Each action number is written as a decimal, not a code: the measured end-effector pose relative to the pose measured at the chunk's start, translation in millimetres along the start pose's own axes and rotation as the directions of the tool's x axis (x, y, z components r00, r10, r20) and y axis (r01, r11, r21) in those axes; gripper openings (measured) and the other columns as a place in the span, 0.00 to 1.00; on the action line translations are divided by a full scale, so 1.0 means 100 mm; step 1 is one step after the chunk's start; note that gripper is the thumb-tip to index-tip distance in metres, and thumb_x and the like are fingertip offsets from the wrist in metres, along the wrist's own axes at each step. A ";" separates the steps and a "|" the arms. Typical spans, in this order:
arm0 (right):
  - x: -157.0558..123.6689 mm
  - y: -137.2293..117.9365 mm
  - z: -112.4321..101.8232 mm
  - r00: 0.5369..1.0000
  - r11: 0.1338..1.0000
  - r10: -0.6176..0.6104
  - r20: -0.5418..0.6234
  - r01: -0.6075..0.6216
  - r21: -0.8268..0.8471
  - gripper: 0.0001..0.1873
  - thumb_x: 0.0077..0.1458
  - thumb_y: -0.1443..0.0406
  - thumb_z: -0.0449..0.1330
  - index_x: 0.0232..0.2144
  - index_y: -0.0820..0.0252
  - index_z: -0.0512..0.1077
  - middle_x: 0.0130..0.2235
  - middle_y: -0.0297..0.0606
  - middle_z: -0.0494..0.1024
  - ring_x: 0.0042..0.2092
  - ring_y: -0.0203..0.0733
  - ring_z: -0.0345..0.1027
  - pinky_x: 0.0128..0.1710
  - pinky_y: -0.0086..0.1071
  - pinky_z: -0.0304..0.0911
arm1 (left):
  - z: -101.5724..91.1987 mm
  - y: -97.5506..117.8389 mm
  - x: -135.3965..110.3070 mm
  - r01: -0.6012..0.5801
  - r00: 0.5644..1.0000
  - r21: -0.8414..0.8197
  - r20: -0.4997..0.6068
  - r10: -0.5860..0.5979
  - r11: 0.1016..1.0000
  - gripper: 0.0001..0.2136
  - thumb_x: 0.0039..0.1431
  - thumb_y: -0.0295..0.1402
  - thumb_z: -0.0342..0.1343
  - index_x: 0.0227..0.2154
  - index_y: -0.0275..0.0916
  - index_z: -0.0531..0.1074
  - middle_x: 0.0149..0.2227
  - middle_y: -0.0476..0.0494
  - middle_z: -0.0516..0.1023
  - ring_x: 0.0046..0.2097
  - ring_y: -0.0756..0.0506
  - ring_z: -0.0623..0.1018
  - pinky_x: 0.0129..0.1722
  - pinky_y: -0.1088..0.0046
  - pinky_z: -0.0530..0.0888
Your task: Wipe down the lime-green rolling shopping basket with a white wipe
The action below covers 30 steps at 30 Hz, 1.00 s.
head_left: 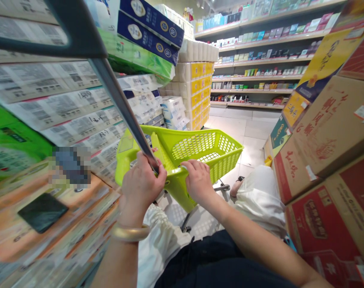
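A lime-green plastic shopping cart [227,160] with perforated walls stands before me on a wheeled frame. Rising from it toward the upper left, a slanted metal tube [119,96] ends in a dark grey handle [93,34]. My left hand [141,180] is wrapped around the tube's lower part, a gold bangle [131,233] on its wrist. Curled over the cart's near rim is my right hand [198,180], its fingertips on the inner side. A small reddish item in the narrow rear compartment is too hidden to name.
Stacked tissue packs [143,52] line the left side, with a dark flat device [43,212] on orange packs and a pixelated patch nearby. Cardboard cartons [323,128] are piled at right. Shelves of small goods [260,56] stand behind the pale tiled floor [245,130].
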State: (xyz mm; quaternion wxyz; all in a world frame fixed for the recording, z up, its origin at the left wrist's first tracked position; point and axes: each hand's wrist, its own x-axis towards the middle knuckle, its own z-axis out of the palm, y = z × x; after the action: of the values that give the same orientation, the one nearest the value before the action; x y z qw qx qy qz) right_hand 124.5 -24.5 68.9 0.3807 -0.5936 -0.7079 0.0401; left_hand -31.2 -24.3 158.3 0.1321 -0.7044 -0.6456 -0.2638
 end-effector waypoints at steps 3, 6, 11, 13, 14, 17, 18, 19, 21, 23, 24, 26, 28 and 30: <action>-0.01 -0.23 0.00 0.996 0.995 -0.092 0.020 0.091 0.047 0.25 0.53 0.74 0.55 0.54 0.56 0.70 0.54 0.42 0.73 0.56 0.47 0.61 0.58 0.41 0.50 | 0.02 -0.03 0.00 -0.013 1.000 -0.002 -0.011 0.013 1.000 0.20 0.59 0.41 0.49 0.51 0.36 0.63 0.31 0.44 0.81 0.31 0.40 0.81 0.30 0.68 0.72; -0.01 -0.19 -0.02 0.993 0.993 -0.109 0.041 0.107 0.056 0.26 0.54 0.74 0.55 0.54 0.54 0.70 0.54 0.40 0.73 0.56 0.45 0.62 0.58 0.41 0.49 | 0.03 -0.06 -0.01 -0.025 1.000 -0.020 -0.012 0.025 0.999 0.20 0.59 0.41 0.49 0.51 0.37 0.63 0.32 0.45 0.81 0.31 0.40 0.81 0.31 0.68 0.72; 0.01 0.06 -0.04 1.000 1.000 0.006 0.011 -0.006 0.012 0.25 0.55 0.76 0.52 0.53 0.57 0.71 0.53 0.43 0.74 0.55 0.47 0.63 0.57 0.43 0.52 | 0.01 -0.04 -0.01 -0.013 1.000 -0.014 -0.006 0.012 1.000 0.20 0.59 0.41 0.49 0.51 0.37 0.63 0.32 0.45 0.81 0.33 0.39 0.81 0.31 0.67 0.72; 0.02 0.02 -0.03 1.000 1.000 0.006 0.008 -0.007 0.023 0.25 0.54 0.76 0.52 0.52 0.58 0.71 0.52 0.45 0.74 0.54 0.47 0.62 0.57 0.42 0.54 | 0.01 -0.02 -0.01 -0.010 1.000 -0.010 -0.002 0.010 1.000 0.20 0.59 0.40 0.49 0.51 0.36 0.63 0.32 0.44 0.81 0.33 0.39 0.81 0.30 0.67 0.72; 0.02 -0.04 -0.03 1.000 0.999 -0.015 0.013 0.014 0.038 0.25 0.54 0.76 0.52 0.52 0.59 0.71 0.52 0.45 0.73 0.54 0.47 0.62 0.56 0.41 0.54 | 0.01 -0.01 -0.01 -0.009 1.000 -0.011 -0.003 0.009 1.000 0.20 0.59 0.40 0.49 0.51 0.35 0.63 0.32 0.43 0.81 0.33 0.39 0.81 0.30 0.67 0.72; 0.02 -0.29 -0.02 0.991 0.987 -0.130 0.024 0.127 0.098 0.25 0.54 0.74 0.54 0.54 0.58 0.70 0.52 0.44 0.73 0.54 0.47 0.61 0.57 0.41 0.55 | 0.01 0.01 -0.01 -0.003 1.000 -0.009 -0.004 0.003 1.000 0.20 0.58 0.40 0.49 0.50 0.34 0.64 0.33 0.42 0.81 0.33 0.38 0.81 0.30 0.67 0.72; 0.02 -0.35 -0.02 0.986 0.980 -0.164 0.024 0.161 0.114 0.25 0.54 0.74 0.54 0.54 0.58 0.70 0.53 0.44 0.72 0.54 0.47 0.61 0.58 0.41 0.55 | 0.01 0.02 -0.01 0.001 1.000 -0.005 -0.002 -0.001 1.000 0.20 0.58 0.41 0.49 0.50 0.34 0.64 0.33 0.41 0.82 0.34 0.38 0.82 0.31 0.67 0.72; 0.01 -0.40 -0.02 0.981 0.975 -0.191 0.023 0.186 0.125 0.25 0.55 0.73 0.54 0.55 0.57 0.69 0.53 0.43 0.72 0.54 0.47 0.61 0.58 0.40 0.55 | 0.01 0.02 -0.01 0.005 1.000 -0.002 0.000 -0.005 1.000 0.20 0.58 0.41 0.50 0.50 0.35 0.64 0.33 0.41 0.82 0.34 0.38 0.82 0.31 0.67 0.72; 0.00 -0.40 -0.02 0.976 0.970 -0.214 0.026 0.210 0.125 0.25 0.55 0.73 0.54 0.56 0.57 0.69 0.54 0.43 0.72 0.55 0.46 0.62 0.57 0.40 0.55 | 0.00 0.01 -0.01 0.005 1.000 -0.004 0.007 -0.005 1.000 0.20 0.58 0.41 0.49 0.51 0.35 0.63 0.33 0.42 0.82 0.35 0.38 0.82 0.32 0.67 0.72; -0.01 -0.30 -0.03 0.980 0.976 -0.198 0.027 0.195 0.096 0.26 0.55 0.73 0.55 0.56 0.57 0.69 0.54 0.42 0.72 0.55 0.46 0.62 0.57 0.40 0.55 | 0.00 0.00 -0.01 -0.001 1.000 -0.014 0.008 0.001 1.000 0.20 0.59 0.41 0.49 0.51 0.36 0.63 0.33 0.42 0.82 0.35 0.38 0.82 0.32 0.67 0.72; -0.01 -0.23 -0.03 0.985 0.983 -0.171 0.024 0.169 0.074 0.26 0.54 0.74 0.54 0.55 0.57 0.69 0.54 0.43 0.73 0.55 0.46 0.62 0.57 0.40 0.55 | -0.01 0.00 -0.02 -0.003 1.000 -0.016 0.009 0.003 1.000 0.19 0.59 0.41 0.49 0.50 0.36 0.63 0.33 0.43 0.82 0.35 0.39 0.82 0.32 0.67 0.72; -0.01 -0.09 -0.04 0.996 0.995 -0.091 0.012 0.091 0.032 0.26 0.54 0.75 0.53 0.55 0.58 0.69 0.54 0.44 0.73 0.55 0.46 0.63 0.57 0.41 0.54 | -0.01 0.00 -0.02 -0.003 1.000 -0.010 0.009 0.003 1.000 0.19 0.59 0.41 0.49 0.49 0.36 0.64 0.32 0.43 0.82 0.34 0.39 0.82 0.31 0.67 0.72; -0.01 -0.03 -0.05 0.999 1.000 -0.031 0.007 0.031 0.006 0.26 0.54 0.76 0.52 0.55 0.59 0.70 0.53 0.45 0.73 0.55 0.47 0.63 0.57 0.43 0.54 | 0.00 0.00 -0.02 0.002 1.000 0.003 0.003 -0.002 1.000 0.19 0.58 0.41 0.49 0.49 0.36 0.64 0.31 0.43 0.81 0.33 0.39 0.82 0.31 0.67 0.72; 0.00 -0.06 -0.05 1.000 1.000 -0.024 0.013 0.024 0.010 0.26 0.53 0.76 0.53 0.54 0.60 0.70 0.53 0.46 0.73 0.55 0.48 0.63 0.57 0.43 0.54 | 0.01 0.02 -0.02 0.005 1.000 0.008 -0.007 -0.005 1.000 0.20 0.58 0.41 0.49 0.50 0.35 0.64 0.31 0.42 0.81 0.34 0.38 0.82 0.31 0.67 0.72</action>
State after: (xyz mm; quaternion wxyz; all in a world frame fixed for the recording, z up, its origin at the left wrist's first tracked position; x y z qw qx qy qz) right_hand 122.0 -28.4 75.4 0.3792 -0.5831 -0.7173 0.0429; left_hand -29.4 -25.6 156.9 0.1367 -0.7014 -0.6478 -0.2641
